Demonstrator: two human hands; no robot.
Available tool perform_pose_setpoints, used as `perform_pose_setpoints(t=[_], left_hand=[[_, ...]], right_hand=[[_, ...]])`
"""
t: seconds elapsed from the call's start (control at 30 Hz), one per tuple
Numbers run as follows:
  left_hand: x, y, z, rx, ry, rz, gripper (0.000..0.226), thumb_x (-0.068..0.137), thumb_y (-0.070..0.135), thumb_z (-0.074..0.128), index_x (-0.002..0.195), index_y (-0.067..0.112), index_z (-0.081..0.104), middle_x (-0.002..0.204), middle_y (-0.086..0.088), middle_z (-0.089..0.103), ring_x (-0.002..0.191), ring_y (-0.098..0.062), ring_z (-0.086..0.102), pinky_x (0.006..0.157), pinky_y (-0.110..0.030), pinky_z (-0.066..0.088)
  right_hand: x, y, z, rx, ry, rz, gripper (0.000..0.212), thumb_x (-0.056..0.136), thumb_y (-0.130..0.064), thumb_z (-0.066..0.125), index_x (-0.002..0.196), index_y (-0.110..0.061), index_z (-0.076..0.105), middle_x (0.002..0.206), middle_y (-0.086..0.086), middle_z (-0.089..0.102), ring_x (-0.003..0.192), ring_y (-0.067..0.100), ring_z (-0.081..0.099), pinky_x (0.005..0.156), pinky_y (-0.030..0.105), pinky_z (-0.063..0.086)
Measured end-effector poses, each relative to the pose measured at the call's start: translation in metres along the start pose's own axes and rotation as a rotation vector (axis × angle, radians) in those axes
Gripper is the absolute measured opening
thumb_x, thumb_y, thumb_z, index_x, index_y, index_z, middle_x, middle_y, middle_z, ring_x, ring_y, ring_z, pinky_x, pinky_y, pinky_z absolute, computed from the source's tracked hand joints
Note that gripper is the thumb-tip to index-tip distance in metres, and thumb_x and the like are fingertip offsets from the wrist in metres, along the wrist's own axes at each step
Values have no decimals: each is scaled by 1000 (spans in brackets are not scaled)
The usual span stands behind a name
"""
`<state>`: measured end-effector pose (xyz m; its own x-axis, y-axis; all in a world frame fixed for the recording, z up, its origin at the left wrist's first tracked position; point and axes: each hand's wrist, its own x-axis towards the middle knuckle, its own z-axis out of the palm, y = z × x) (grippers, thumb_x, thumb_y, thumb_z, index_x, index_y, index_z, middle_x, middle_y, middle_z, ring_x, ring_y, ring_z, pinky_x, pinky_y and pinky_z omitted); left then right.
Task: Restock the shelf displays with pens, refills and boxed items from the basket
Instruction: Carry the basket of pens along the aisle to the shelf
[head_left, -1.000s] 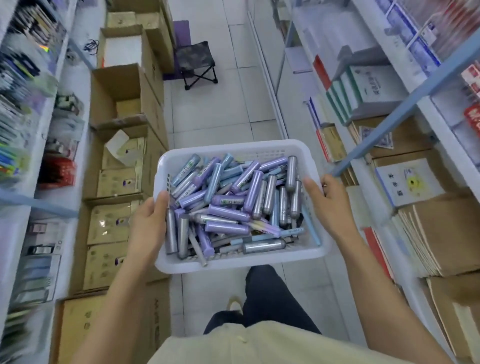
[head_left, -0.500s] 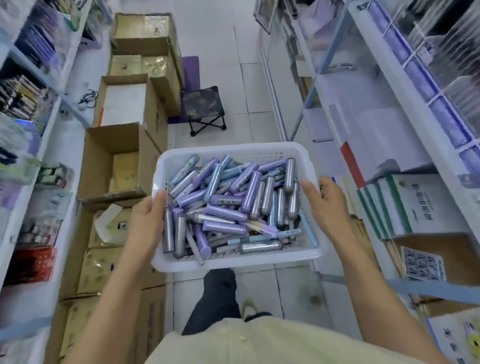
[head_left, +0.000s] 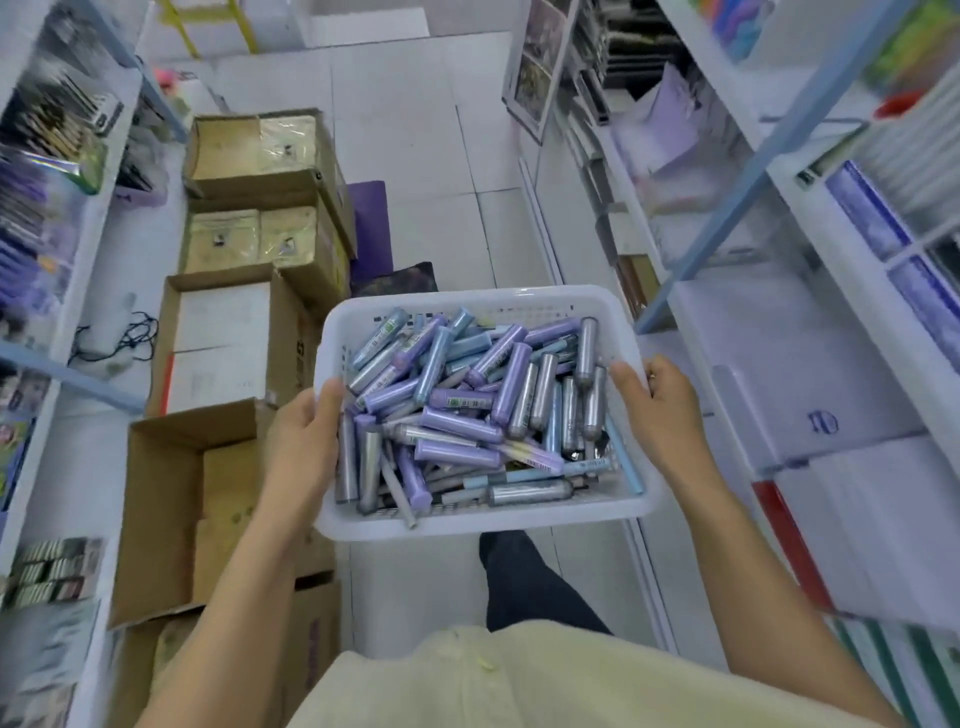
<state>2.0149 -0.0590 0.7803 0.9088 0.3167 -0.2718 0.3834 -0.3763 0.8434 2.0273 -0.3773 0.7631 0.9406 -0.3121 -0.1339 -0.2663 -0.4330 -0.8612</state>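
White tiled floor (head_left: 415, 135): cardboard boxes (head_left: 244, 182) lined along left side.

Basket (head_left: 483, 519) at frame centre w/ tubes (head_left: 462, 415) piled in it. Left hand (head_left: 304, 441) on its left rim, right hand (head_left: 657, 410) on right rim. Boxes (head_left: 249, 322) left of basket, on floor. Shelves (head_left: 810, 364) along right edge, more at far left.
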Motion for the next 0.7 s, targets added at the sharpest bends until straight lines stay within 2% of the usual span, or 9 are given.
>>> perform_pose_setpoints(t=[0.07,0.2,0.3,0.37,0.43,0.5,0.7], left_hand=[[45,22,11,7,6,-11,54,100,49,40,94,0,63,90,-26,65,76,-36,61,68,-37,44],[135,65,29,5,20,-25,47,101,46,41,85,7,63,80,-16,66,71,-29,61,63,-35,45],[200,94,37,32,24,-28,55,100,49,40,91,-1,62,87,-26,65,80,-43,61,71,-49,50],[246,111,44,49,19,-21,55,100,50,40,92,0,63,89,-25,66,78,-40,62,71,-48,51],[295,128,52,54,-4,1,54,100,49,40,92,2,64,90,-24,67,77,-38,62,70,-47,50],[341,148,60,69,-37,13,58,100,51,39,96,-2,63,93,-27,66,85,-43,63,78,-53,51],[456,209,92,117,-135,38,64,99,54,36,103,-6,60,99,-32,63,92,-45,62,86,-58,48]], right_hand=[[51,-14,11,-4,-16,-1,35,97,-33,54,69,-20,37,62,-6,36,43,-2,36,42,11,29],[146,-46,28,-6,-12,-9,36,97,-35,54,71,-18,35,64,-5,33,47,1,32,44,13,29],[210,-65,41,-7,-28,1,33,97,-35,52,76,-13,40,67,-1,37,54,6,34,48,18,30],[254,-76,54,-21,-24,12,35,98,-34,52,78,-7,42,70,3,38,59,11,36,52,23,30],[296,-83,68,-29,6,11,33,97,-34,52,78,-10,41,70,3,37,60,13,34,48,18,28],[333,-91,80,-30,45,25,33,97,-36,53,78,-12,40,69,3,35,58,12,32,46,17,26],[425,-111,91,21,141,89,35,97,-37,52,75,-12,39,70,2,33,60,10,31,54,27,26]])
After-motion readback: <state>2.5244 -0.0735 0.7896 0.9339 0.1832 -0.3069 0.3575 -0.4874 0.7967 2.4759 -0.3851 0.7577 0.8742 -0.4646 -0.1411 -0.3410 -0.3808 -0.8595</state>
